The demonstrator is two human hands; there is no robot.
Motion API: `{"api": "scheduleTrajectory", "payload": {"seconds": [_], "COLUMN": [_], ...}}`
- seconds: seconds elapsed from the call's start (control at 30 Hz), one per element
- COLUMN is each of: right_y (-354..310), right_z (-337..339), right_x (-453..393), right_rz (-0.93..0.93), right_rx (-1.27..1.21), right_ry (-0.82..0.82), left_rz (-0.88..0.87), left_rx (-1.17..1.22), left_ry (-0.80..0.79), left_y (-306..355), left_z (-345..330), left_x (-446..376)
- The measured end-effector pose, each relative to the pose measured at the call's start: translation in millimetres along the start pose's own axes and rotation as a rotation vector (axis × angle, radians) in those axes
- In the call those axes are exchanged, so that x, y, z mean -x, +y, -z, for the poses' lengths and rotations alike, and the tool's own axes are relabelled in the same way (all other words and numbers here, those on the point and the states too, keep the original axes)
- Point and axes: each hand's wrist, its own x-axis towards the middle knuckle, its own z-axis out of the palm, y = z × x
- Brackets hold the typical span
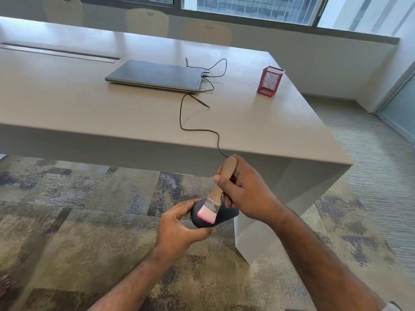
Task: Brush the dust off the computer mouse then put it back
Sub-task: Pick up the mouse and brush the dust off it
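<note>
My left hand (179, 225) grips a black computer mouse (226, 215) from the left, holding it in the air below and in front of the table's near edge. A paintbrush (219, 194) with a wooden handle, metal ferrule and pink bristles is held in my right hand (249, 194). Its bristles press on the top of the mouse. The mouse's thin black cable (180, 115) runs up over the table edge, across the top, to a closed grey laptop (155, 75).
The large grey table (89, 104) fills the upper half of the view, its right corner near my hands. A red mesh pen holder (270, 80) stands at the right of the tabletop. Chairs (147, 22) line the far side. Patterned carpet lies below.
</note>
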Motion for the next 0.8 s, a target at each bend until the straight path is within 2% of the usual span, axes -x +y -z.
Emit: {"api": "scheduleTrajectory", "payload": {"seconds": [0.17,0.3,0.4,0.47,0.53,0.8], "right_y": [9,8,3,2,5,20], "right_z": [16,21,21,21,22,27], "right_x": [0,3,9,13,15,16], "right_rz": [-0.008,0.014,0.037,0.044,0.027,0.060], "right_rx": [0.023,-0.100,-0.262,-0.266,-0.222,-0.185], "right_ry": [0.129,0.186,0.073,-0.035,-0.046,0.225], "left_rz": [0.038,0.032,0.068,0.098,0.109,0.192], "left_rx": [0.055,0.057,0.092,0.131,0.159,0.229], "left_ry": [-0.011,-0.002,-0.009,-0.029,-0.047,-0.019], "left_y": [0,0,-1,-2,-2,3], "left_z": [1,2,3,4,5,7], "left_x": [2,5,5,5,5,6]}}
